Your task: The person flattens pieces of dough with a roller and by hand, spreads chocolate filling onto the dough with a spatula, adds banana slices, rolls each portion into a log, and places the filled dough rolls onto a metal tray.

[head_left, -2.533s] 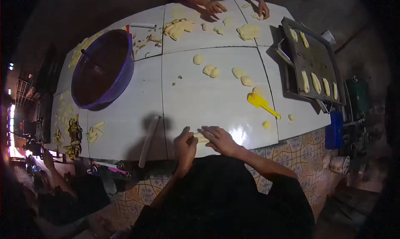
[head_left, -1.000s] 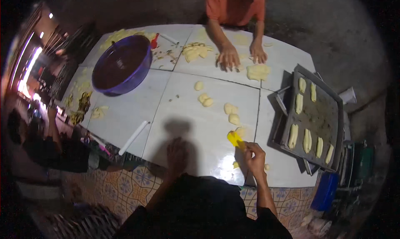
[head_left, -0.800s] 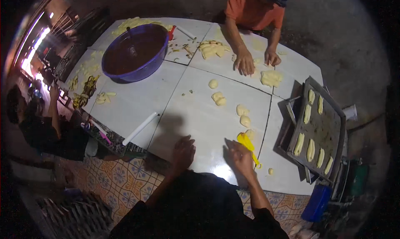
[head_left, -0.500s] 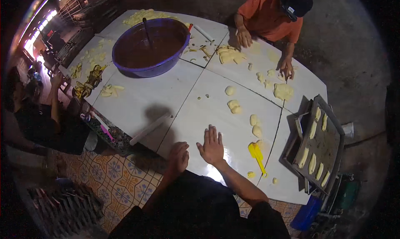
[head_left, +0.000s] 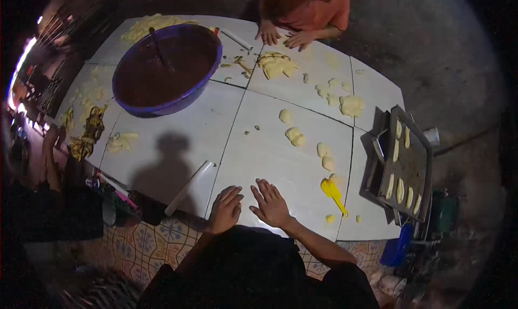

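My right hand point(head_left: 271, 204) rests on the white tiled tabletop point(head_left: 270, 160) near its front edge, fingers spread and holding nothing visible. Close beside it, my left hand point(head_left: 225, 209) is at the table edge with its fingers stretched forward. A white rod point(head_left: 189, 187) lies left of my left hand. Off to the right of my hands is a yellow plastic scraper point(head_left: 333, 196). Beyond it runs a line of pale dough pieces, among them a ball point(head_left: 286, 116) and a joined lump point(head_left: 295, 136). Whatever lies beneath my palms is hidden.
A large purple basin point(head_left: 186, 101) of brown mixture, with a dark handle upright in it, stands far left. Across the table, a person in orange point(head_left: 307, 9) works near banana-like pieces point(head_left: 277, 64). Metal trays point(head_left: 415, 163) with dough strips sit at the right edge.
My left hand has moved forward onto the table edge and opened out; my right hand has drawn back toward me. The person opposite has brought both hands together. The view has shifted.
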`<state>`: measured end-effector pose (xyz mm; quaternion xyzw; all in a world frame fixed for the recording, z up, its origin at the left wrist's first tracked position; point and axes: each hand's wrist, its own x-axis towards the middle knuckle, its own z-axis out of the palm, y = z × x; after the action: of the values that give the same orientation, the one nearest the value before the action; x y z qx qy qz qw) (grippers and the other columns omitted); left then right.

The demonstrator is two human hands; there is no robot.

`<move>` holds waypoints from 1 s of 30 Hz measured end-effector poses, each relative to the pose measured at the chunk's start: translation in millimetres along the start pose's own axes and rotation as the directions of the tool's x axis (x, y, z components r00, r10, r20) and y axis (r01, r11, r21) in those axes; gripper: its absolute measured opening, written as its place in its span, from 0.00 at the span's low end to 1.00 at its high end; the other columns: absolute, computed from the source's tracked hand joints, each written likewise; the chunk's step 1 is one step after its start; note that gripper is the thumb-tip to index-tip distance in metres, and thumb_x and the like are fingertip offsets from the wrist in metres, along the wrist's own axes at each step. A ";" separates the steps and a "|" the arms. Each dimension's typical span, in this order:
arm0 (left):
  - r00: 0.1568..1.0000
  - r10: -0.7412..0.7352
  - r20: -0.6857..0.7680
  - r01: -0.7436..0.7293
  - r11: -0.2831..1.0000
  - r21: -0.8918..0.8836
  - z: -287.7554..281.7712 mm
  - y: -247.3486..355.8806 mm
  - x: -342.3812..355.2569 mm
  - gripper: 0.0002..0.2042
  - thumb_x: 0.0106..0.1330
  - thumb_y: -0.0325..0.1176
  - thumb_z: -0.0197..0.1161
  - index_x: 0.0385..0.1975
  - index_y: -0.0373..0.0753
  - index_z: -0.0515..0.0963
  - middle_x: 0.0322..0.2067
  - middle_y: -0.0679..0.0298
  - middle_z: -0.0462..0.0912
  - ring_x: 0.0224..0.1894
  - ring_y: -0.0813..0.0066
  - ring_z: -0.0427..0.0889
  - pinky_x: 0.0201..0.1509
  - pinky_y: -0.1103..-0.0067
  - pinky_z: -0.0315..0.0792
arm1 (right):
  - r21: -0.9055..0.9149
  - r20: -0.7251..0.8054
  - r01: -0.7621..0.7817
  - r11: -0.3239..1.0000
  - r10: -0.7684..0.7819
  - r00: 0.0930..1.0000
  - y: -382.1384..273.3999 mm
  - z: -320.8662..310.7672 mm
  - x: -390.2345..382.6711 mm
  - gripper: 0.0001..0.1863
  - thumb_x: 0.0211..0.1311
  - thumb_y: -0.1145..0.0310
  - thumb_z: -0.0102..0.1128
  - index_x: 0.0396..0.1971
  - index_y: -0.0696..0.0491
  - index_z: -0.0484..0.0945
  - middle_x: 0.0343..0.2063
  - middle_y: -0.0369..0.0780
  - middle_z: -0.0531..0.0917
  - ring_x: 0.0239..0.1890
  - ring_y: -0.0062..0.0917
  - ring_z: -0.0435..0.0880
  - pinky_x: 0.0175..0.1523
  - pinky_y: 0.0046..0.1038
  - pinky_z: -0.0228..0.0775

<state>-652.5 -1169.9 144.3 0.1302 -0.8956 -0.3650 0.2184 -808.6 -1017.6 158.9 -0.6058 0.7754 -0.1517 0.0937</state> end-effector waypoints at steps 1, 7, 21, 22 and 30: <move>0.999 0.037 0.026 -0.037 0.999 0.020 -2.1 -2.9 0.0 0.13 0.58 0.23 0.63 0.44 0.33 0.79 0.56 0.52 0.78 0.62 0.51 0.73 0.64 0.61 0.68 | 0.029 0.014 -0.005 1.000 0.005 1.000 -1.8 -3.5 -3.0 0.37 0.66 0.51 0.58 0.69 0.56 0.61 0.70 0.53 0.60 0.72 0.48 0.59 0.72 0.47 0.55; 1.000 -0.009 0.011 0.008 0.997 0.071 -7.0 -3.7 -1.7 0.12 0.58 0.26 0.64 0.42 0.35 0.80 0.55 0.56 0.80 0.63 0.58 0.73 0.66 0.64 0.64 | 0.743 -0.096 -0.384 0.548 0.655 0.750 41.9 -53.6 49.9 0.18 0.57 0.67 0.66 0.46 0.60 0.80 0.38 0.49 0.85 0.51 0.44 0.81 0.55 0.40 0.73; 0.898 -0.340 0.280 0.439 0.635 -0.635 15.3 4.5 44.3 0.20 0.68 0.31 0.65 0.59 0.39 0.76 0.47 0.57 0.82 0.51 0.69 0.80 0.52 0.70 0.78 | 0.924 0.124 -0.348 0.156 0.740 0.661 44.2 -41.3 18.8 0.14 0.65 0.67 0.66 0.42 0.63 0.81 0.29 0.37 0.84 0.30 0.18 0.80 0.37 0.20 0.72; 0.902 -0.274 0.334 0.428 0.672 -0.605 2.8 35.2 63.7 0.26 0.68 0.34 0.66 0.65 0.40 0.69 0.55 0.58 0.76 0.53 0.76 0.78 0.52 0.72 0.80 | 0.967 0.245 -0.217 -0.135 0.724 0.644 51.1 -31.8 -3.4 0.11 0.66 0.69 0.65 0.41 0.62 0.81 0.30 0.37 0.84 0.30 0.17 0.79 0.36 0.19 0.71; 0.859 -0.045 0.510 0.267 0.889 -0.372 42.9 25.4 79.8 0.34 0.61 0.34 0.71 0.66 0.36 0.64 0.58 0.45 0.74 0.58 0.51 0.78 0.64 0.60 0.69 | 0.884 0.272 0.031 -0.467 0.565 0.779 26.5 -72.2 -20.0 0.04 0.61 0.79 0.60 0.36 0.58 0.78 0.32 0.38 0.82 0.36 0.24 0.84 0.45 0.24 0.78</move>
<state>-744.8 -1157.8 158.6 0.0565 -0.8042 -0.5912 -0.0226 -851.5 -983.6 216.5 0.0263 0.4363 -0.7869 0.4356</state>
